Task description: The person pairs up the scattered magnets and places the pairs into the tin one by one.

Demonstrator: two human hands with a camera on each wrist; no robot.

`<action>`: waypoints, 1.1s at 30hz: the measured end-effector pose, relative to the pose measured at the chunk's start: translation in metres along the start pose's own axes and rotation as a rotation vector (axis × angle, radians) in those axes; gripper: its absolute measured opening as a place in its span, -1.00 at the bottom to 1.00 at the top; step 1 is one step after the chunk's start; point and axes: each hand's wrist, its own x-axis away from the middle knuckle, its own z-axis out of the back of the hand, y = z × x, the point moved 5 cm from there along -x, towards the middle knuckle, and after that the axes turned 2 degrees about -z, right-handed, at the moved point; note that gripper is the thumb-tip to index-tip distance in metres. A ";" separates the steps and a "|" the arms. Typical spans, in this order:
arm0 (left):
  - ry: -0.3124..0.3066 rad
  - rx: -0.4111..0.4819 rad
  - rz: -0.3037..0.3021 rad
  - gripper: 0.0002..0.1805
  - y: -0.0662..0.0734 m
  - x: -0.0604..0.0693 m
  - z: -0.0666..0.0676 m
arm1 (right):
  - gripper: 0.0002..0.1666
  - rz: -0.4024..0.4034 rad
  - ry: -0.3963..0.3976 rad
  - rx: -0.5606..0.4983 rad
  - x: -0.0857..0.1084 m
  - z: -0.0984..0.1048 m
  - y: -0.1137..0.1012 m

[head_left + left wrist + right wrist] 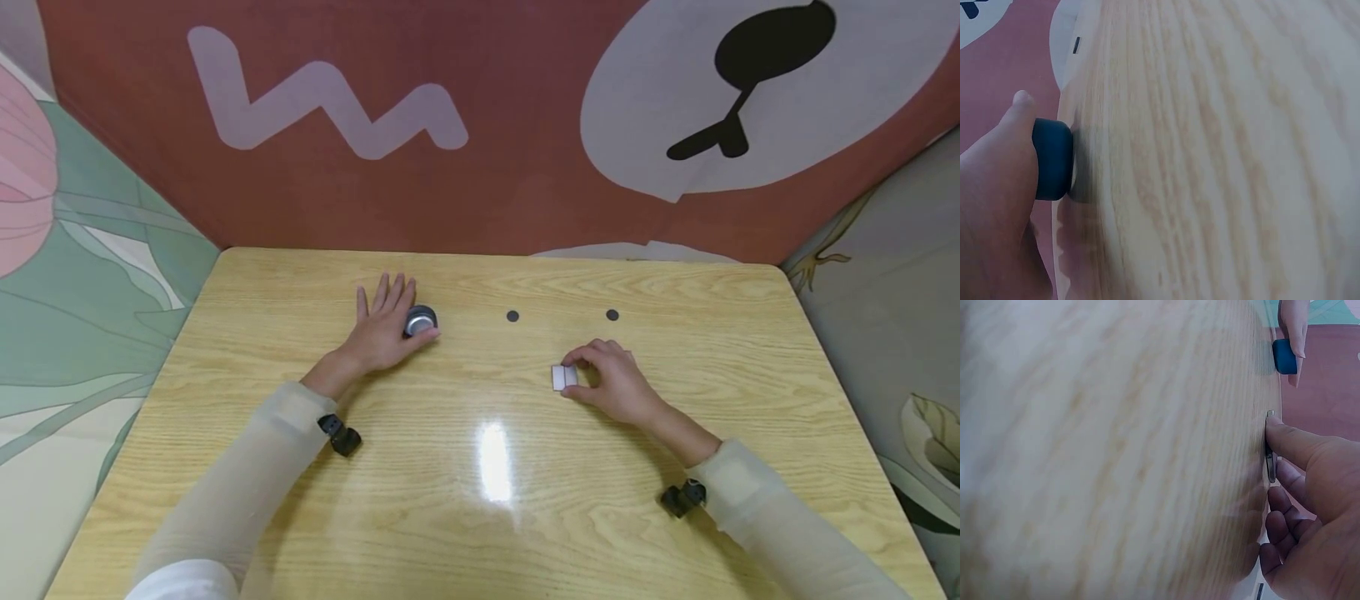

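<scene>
In the head view my left hand lies with its fingers straight and spread at the back left of the table. Between its thumb and forefinger sits a small round object, dark-rimmed with a silvery middle; its side looks blue in the left wrist view. The thumb touches it. Farther right, my right hand has thumb and forefinger curled at two edges of a small flat whitish rectangle, which a line divides into two halves. Seen edge-on in the right wrist view, this piece is thin and lies against the table.
Two dark flat discs, one near the middle and one farther right, lie toward the back of the wooden table. A printed cloth rises behind the far edge. Small black cameras hang at both wrists.
</scene>
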 end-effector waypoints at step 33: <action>-0.040 0.068 0.030 0.13 0.001 0.002 -0.001 | -0.57 -0.025 -0.078 -0.072 -0.004 -0.002 -0.004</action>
